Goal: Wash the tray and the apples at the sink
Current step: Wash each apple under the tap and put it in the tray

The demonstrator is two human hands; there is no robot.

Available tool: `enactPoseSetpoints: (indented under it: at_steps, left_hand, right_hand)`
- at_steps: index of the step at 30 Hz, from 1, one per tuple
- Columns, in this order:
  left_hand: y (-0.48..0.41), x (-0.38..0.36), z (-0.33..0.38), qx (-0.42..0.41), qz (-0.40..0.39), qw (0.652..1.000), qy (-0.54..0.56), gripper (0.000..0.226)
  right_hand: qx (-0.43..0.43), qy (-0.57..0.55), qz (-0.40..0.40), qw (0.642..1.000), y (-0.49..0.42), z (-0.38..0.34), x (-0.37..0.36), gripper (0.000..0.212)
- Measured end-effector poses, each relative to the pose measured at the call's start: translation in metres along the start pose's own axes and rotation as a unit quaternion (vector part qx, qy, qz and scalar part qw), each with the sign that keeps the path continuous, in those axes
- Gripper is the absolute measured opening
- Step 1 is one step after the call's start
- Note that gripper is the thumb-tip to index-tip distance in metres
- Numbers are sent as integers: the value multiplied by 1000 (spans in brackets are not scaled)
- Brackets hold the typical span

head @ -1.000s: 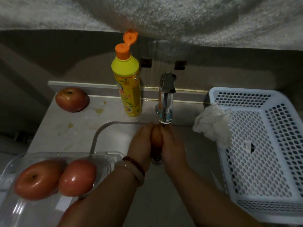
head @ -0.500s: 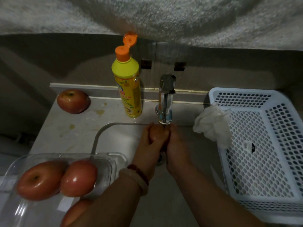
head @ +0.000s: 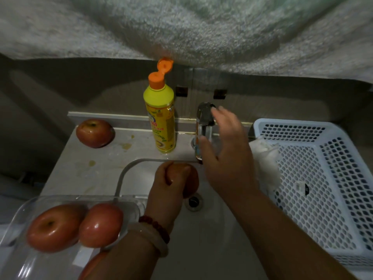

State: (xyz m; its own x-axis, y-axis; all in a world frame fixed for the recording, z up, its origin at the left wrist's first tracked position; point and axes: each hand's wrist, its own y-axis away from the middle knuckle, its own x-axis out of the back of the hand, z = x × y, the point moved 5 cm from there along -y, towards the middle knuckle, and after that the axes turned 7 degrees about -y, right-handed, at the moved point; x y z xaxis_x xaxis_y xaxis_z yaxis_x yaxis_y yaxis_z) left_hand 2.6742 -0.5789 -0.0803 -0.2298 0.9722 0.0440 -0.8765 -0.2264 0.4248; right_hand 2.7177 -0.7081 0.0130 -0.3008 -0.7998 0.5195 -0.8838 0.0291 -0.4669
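The left hand (head: pixel 169 184) grips a round red apple (head: pixel 190 182) over the sink; beside it, the right hand (head: pixel 226 158), fingers spread, reaches the chrome tap (head: pixel 204 118).

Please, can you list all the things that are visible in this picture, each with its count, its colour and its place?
apple in hand: 1, red, over the sink, gripped by the left hand.
apples in tray: 2, red, side by side; a third red shape shows partly below the left arm.
apple on counter: 1, red, back left.
tray: 1, clear, on the counter left of the sink.
detergent bottle: 1, yellow, orange cap flipped open, beside the tap.
tap: 1, metal, behind the sink.
sink: 1, pale, centre.
basket: 1, white, right.
cloth: 1, white, at the basket's left edge.
bracelets: 2, dark red beads and pale, left wrist.
left hand: holds the apple.
right hand: open, by the tap.
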Motion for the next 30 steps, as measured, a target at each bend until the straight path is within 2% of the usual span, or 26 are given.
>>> enactPoseSetpoints:
  at_steps: [2, 6, 10, 13, 15, 18, 21, 26, 30]
  left_hand:
    - [0, 5, -1, -9, 7, 1000, -3, 63]
    - [6, 18, 8, -19, 8, 1000, -4, 46]
    - [13, 32, 20, -31, 11, 999, -4, 51]
    - [16, 43, 24, -31, 11, 999, 6, 49]
    - [17, 48, 24, -28, -3, 999, 17, 52]
    - [18, 54, 24, -19, 3, 1000, 18, 60]
    - [22, 62, 26, -17, 17, 999, 22, 53]
    - [27, 72, 29, -26, 20, 999, 7, 48]
    - [25, 78, 25, -37, 8, 999, 8, 40]
  right_hand:
    - [4, 27, -55, 998, -12, 0, -10, 54]
    - [8, 43, -100, 994, 6, 8, -24, 50]
    - [65, 110, -52, 990, 12, -6, -17, 50]
    - [97, 75, -14, 992, 13, -37, -21, 52]
    - [43, 46, -35, 997, 9, -53, -31, 60]
    - [-124, -22, -122, 985, -11, -60, -51, 83]
    - [-183, -60, -107, 975, -33, -57, -69, 92]
    - [-223, -100, -75, 967, -54, -46, -90, 77]
    - [-205, -108, -48, 972, -48, -42, -91, 55]
